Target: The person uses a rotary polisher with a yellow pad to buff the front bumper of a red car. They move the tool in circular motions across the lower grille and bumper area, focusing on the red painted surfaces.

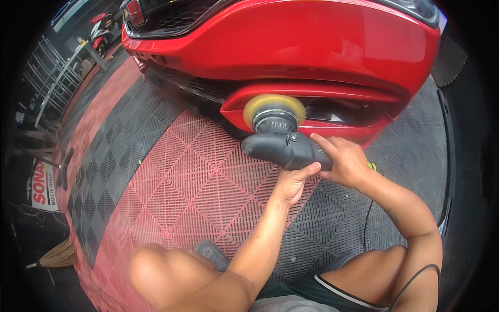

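Red-and-black grid floor (171, 182) spreading below, broom (54, 256) lying at 8 o'clock. Red bumper (291, 47) filling 12 o'clock. Polisher (283, 145) sitting centre, yellow pad (274, 106) pressing against bumper's lower lip. Right hand (345, 161) wrapping fingers closed around polisher body. Left hand (293, 182) cupping it underneath, thumb hooking over.

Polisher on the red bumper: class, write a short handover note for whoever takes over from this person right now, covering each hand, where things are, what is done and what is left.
Left hand: cupped under the polisher body, supporting it.
Right hand: gripping the rear handle from above.
Yellow pad: pressed against the lower lip of the red bumper, near its recess.
Cord: trails down by the right arm.
Done: cannot tell which areas are already polished.
Left: judge the finish by eye; probably carry on along the lip.
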The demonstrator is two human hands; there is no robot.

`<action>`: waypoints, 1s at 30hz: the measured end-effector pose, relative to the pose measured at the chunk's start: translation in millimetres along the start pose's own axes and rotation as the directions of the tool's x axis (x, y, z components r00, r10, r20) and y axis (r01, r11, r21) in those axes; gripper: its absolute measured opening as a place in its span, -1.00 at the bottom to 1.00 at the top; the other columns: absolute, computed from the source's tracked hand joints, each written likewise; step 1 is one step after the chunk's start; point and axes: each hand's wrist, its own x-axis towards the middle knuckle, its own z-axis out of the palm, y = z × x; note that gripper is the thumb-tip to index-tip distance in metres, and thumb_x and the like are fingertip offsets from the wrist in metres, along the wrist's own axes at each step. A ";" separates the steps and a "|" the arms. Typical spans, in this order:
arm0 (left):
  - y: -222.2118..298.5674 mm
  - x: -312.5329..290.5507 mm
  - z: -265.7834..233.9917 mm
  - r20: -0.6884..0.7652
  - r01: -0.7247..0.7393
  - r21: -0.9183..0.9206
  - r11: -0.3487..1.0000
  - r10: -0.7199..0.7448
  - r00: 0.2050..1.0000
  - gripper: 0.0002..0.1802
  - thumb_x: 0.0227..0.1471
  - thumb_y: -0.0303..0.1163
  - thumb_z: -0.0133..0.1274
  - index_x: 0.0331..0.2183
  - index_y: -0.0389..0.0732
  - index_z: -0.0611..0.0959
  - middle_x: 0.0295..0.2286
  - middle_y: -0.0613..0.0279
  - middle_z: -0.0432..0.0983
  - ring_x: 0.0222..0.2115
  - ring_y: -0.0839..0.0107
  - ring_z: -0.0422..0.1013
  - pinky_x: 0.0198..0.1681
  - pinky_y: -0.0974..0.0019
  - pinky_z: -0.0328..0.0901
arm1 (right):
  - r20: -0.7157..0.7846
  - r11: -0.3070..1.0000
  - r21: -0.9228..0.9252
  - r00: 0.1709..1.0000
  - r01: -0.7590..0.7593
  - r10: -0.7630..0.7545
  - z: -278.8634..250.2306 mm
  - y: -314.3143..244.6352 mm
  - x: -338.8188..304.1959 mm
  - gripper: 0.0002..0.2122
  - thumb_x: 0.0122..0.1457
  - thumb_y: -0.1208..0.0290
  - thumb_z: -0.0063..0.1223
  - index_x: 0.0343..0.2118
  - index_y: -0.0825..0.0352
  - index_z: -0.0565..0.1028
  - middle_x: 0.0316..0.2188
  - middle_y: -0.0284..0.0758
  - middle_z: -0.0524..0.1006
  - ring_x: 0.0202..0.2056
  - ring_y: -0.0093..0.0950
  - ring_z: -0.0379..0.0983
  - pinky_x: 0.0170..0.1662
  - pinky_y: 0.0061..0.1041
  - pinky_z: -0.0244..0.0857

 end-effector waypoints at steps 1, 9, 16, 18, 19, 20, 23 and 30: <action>4.6 -0.9 -3.7 -0.007 0.000 0.014 1.000 0.000 1.000 -0.21 0.13 -0.49 0.50 0.31 -0.20 0.49 0.17 0.23 0.49 0.25 0.32 0.40 0.37 0.09 0.30 | -0.012 1.000 0.004 1.000 0.006 -0.006 3.2 -2.7 3.2 -0.04 -0.16 0.35 0.59 0.44 0.16 0.39 -0.14 -0.16 0.64 -0.11 -0.06 0.63 -0.05 -0.04 0.56; 44.5 -12.0 -34.8 -0.116 -0.082 -0.039 0.996 0.077 0.990 -0.17 0.14 -0.54 0.46 0.35 -0.19 0.45 0.20 0.22 0.48 0.29 0.26 0.38 0.43 0.04 0.25 | 0.072 0.998 0.056 0.997 0.009 -0.013 29.3 -36.4 46.3 -0.05 -0.08 0.25 0.54 0.48 0.12 0.35 -0.15 -0.13 0.65 -0.06 -0.09 0.66 -0.01 -0.07 0.58; 67.9 -20.4 -71.0 -0.225 -0.158 -0.058 0.986 0.142 0.964 -0.16 0.16 -0.51 0.44 0.37 -0.14 0.40 0.22 0.20 0.45 0.29 0.22 0.39 0.40 -0.07 0.31 | 0.167 0.997 0.075 0.986 0.017 -0.029 51.9 -67.2 85.1 -0.09 -0.02 0.21 0.51 0.46 0.15 0.35 -0.13 -0.07 0.66 -0.06 -0.07 0.68 0.00 -0.06 0.57; 71.2 -20.9 -80.1 -0.237 -0.160 -0.075 0.984 0.139 0.962 -0.17 0.17 -0.49 0.44 0.37 -0.14 0.40 0.21 0.19 0.45 0.26 0.20 0.42 0.32 -0.09 0.39 | 0.222 0.995 0.098 0.975 -0.019 -0.003 54.4 -75.7 91.8 -0.10 -0.02 0.19 0.51 0.45 0.16 0.34 -0.08 -0.03 0.67 -0.02 -0.04 0.68 0.04 -0.04 0.57; 72.8 -22.0 -82.1 -0.248 -0.167 -0.077 0.983 0.144 0.958 -0.17 0.17 -0.49 0.44 0.36 -0.14 0.40 0.20 0.18 0.45 0.26 0.20 0.42 0.31 -0.09 0.41 | 0.235 0.993 0.110 0.972 -0.034 0.007 58.7 -77.9 93.1 -0.10 -0.01 0.19 0.50 0.45 0.16 0.34 -0.08 -0.03 0.67 -0.01 -0.03 0.68 0.05 -0.03 0.57; 74.0 -23.0 -83.8 -0.258 -0.174 -0.080 0.981 0.148 0.955 -0.17 0.17 -0.49 0.44 0.36 -0.14 0.41 0.20 0.18 0.45 0.25 0.19 0.43 0.29 -0.09 0.42 | 0.249 0.991 0.122 0.968 -0.050 0.018 61.7 -80.1 94.3 -0.10 -0.01 0.18 0.50 0.45 0.16 0.34 -0.07 -0.03 0.67 -0.01 -0.02 0.68 0.06 -0.03 0.56; 78.0 -26.1 -85.8 -0.268 -0.203 -0.092 0.975 0.172 0.948 -0.19 0.17 -0.50 0.44 0.35 -0.14 0.42 0.18 0.18 0.46 0.23 0.20 0.44 0.28 -0.07 0.44 | 0.253 0.990 0.130 0.967 -0.054 0.020 65.5 -85.2 98.0 -0.11 0.00 0.18 0.50 0.45 0.16 0.33 -0.05 -0.01 0.67 0.01 -0.01 0.67 0.09 -0.03 0.55; 88.7 -23.8 -75.6 -0.192 -0.234 -0.049 0.971 0.221 0.956 -0.20 0.13 -0.55 0.44 0.32 -0.15 0.44 0.16 0.21 0.47 0.23 0.21 0.43 0.29 -0.05 0.42 | 0.209 0.993 0.101 0.977 -0.060 0.038 50.7 -90.5 95.9 -0.11 0.01 0.22 0.49 0.46 0.14 0.33 -0.05 -0.03 0.65 0.01 -0.03 0.66 0.09 -0.03 0.55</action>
